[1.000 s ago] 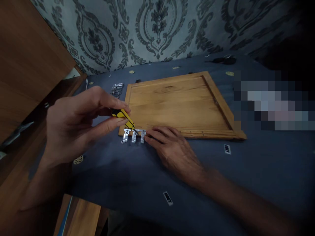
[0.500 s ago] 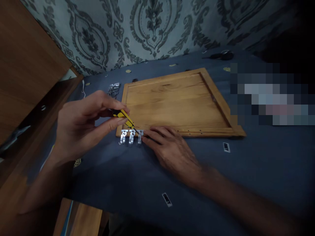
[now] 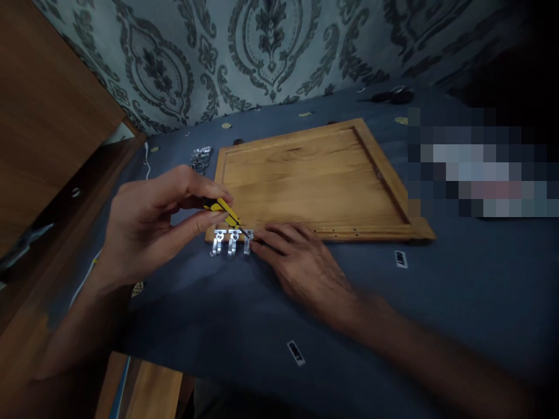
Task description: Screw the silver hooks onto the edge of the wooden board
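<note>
A framed wooden board (image 3: 305, 174) lies flat on a dark blue cloth (image 3: 244, 308). Three small metal hooks (image 3: 231, 240) hang in a row off its near left edge. My left hand (image 3: 152, 224) pinches a yellow and black screwdriver (image 3: 222, 210) between thumb and fingers, its tip down at the hooks. My right hand (image 3: 301, 265) rests flat on the cloth, its fingertips pressed against the rightmost hook and the board's edge.
More metal hardware (image 3: 200, 158) lies by the board's far left corner. A dark tool (image 3: 395, 95) lies at the back right near the patterned wall. Wooden furniture (image 3: 48, 122) stands on the left. Small labels (image 3: 400, 259) lie on the cloth.
The view has shifted slightly, so everything sits a little lower left. Both hands stay at the hooks with the screwdriver held the same way.
</note>
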`<state>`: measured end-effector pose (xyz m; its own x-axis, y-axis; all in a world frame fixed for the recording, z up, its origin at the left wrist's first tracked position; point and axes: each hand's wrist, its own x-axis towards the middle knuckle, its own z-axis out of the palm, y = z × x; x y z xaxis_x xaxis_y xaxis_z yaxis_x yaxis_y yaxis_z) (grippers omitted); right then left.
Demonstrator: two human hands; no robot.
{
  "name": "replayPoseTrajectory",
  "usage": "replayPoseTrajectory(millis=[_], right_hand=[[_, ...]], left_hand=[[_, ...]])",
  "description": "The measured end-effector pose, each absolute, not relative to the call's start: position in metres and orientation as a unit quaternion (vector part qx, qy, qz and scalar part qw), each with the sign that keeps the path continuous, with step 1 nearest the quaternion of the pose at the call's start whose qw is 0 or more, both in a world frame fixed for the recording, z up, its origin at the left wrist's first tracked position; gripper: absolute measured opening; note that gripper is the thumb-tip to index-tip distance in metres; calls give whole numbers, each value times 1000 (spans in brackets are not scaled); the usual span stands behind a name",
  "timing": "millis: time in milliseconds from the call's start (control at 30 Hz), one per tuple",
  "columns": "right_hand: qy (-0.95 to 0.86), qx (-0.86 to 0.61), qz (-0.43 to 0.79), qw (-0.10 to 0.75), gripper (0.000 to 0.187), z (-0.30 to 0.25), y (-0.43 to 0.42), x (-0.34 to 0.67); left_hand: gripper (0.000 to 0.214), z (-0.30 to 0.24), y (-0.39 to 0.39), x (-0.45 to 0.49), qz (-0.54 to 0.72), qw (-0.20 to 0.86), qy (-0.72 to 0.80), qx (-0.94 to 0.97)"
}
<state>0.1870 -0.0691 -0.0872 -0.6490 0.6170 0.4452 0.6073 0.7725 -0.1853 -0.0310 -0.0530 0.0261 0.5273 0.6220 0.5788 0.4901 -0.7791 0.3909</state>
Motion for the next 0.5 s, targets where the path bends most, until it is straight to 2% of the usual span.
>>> replayPoseTrajectory(millis=[133, 500], right_hand=[[-909, -335, 10, 246, 35, -87, -69, 187], [-905, -338, 3, 257, 32, -89, -69, 187]], left_hand=[[22, 26, -54, -31, 363, 79, 324, 870], [18, 24, -57, -28, 372, 35, 364, 853]])
